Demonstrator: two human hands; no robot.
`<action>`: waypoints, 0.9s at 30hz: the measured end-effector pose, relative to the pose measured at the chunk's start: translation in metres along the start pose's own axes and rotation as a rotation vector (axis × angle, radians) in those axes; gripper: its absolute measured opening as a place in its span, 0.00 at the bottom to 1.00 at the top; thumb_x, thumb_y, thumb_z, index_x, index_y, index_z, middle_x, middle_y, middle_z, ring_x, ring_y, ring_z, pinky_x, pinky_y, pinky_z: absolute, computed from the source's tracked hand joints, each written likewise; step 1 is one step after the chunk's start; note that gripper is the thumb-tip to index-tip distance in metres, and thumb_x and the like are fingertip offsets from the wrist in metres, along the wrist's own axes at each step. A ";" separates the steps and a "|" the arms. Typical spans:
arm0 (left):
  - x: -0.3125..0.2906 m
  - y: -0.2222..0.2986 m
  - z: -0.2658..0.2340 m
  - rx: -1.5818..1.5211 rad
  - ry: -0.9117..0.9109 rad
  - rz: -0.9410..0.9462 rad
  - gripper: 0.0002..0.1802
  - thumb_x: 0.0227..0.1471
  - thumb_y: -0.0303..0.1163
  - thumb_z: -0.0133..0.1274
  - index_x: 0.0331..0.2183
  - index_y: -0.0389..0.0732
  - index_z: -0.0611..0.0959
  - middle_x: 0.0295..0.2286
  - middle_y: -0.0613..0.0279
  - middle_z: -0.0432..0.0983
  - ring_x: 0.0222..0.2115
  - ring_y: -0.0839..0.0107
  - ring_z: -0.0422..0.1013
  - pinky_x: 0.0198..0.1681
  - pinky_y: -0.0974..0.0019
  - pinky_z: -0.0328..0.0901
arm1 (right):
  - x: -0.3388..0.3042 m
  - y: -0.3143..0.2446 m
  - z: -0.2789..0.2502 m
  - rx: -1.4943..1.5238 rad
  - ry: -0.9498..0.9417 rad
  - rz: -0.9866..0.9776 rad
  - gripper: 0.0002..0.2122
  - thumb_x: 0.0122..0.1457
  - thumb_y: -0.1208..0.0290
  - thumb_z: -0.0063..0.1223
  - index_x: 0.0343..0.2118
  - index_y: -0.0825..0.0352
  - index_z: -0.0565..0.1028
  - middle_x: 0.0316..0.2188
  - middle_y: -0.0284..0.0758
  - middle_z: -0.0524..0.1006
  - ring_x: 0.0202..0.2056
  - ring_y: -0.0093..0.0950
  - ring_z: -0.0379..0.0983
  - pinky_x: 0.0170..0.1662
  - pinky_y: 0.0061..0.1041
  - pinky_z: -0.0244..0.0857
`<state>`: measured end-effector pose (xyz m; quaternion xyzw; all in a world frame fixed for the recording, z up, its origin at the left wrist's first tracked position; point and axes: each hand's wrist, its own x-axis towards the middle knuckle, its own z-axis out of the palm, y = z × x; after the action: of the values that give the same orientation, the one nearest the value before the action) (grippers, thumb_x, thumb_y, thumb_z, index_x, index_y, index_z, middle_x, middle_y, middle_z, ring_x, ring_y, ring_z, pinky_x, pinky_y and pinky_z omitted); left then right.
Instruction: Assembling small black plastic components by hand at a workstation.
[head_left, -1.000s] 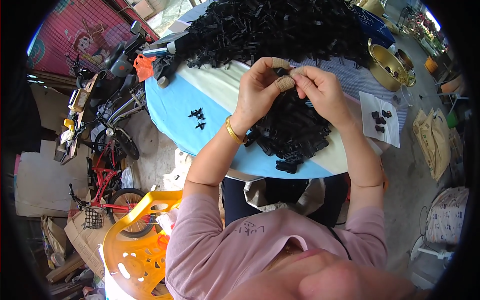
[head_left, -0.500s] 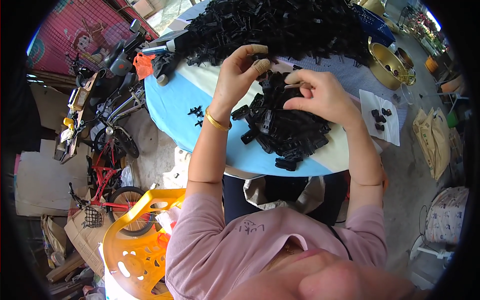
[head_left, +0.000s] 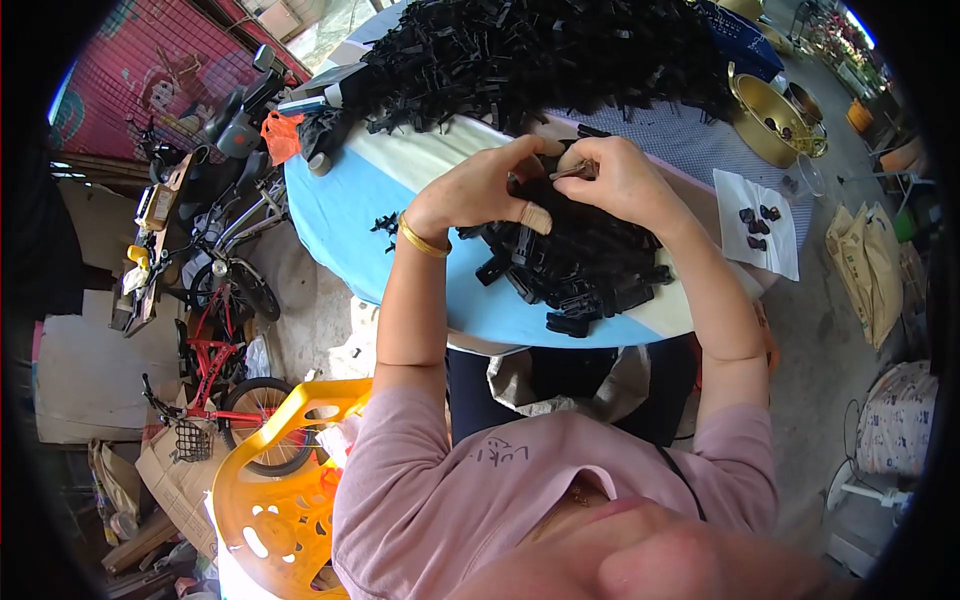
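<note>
My left hand point(head_left: 485, 190) is over a heap of black plastic clips point(head_left: 590, 250) near the table's front edge. Its thumb stands apart from the fingers, dark parts show in the gap, and the index fingertip reaches toward my other hand. Pale tape covers its thumb tip and a fingertip. Opposite it, my right hand point(head_left: 625, 180) pinches a small thin metallic-looking strip point(head_left: 573, 172) between thumb and fingers; its exact kind is too small to make out. Several tiny black pieces point(head_left: 388, 230) lie on the blue part of the cloth, left of my left wrist.
A big mound of black plastic parts point(head_left: 540, 60) covers the table's far side. At the right are a gold-coloured pot point(head_left: 765, 120) and a white sheet point(head_left: 735, 190) bearing several dark pieces. An orange bag point(head_left: 282, 137) lies far left. A yellow chair point(head_left: 290, 490) stands beside me.
My left hand has come down and right, its thumb spreading away from the fingers. My right hand has shifted slightly up and left, so the two hands are closer together.
</note>
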<state>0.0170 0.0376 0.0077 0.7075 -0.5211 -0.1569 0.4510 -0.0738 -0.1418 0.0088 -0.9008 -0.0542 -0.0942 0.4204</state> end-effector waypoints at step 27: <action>0.019 -0.001 0.019 -1.207 0.024 0.282 0.35 0.41 0.32 0.59 0.51 0.41 0.63 0.43 0.50 0.68 0.46 0.60 0.65 0.50 0.59 0.60 | -0.008 -0.018 -0.007 0.475 0.060 -0.205 0.05 0.48 0.78 0.55 0.30 0.70 0.75 0.24 0.30 0.76 0.28 0.16 0.71 0.35 0.13 0.65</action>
<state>0.0120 0.0118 0.0017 0.2537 -0.4237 -0.3551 0.7937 -0.0856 -0.1361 0.0249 -0.7634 -0.1534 -0.1478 0.6098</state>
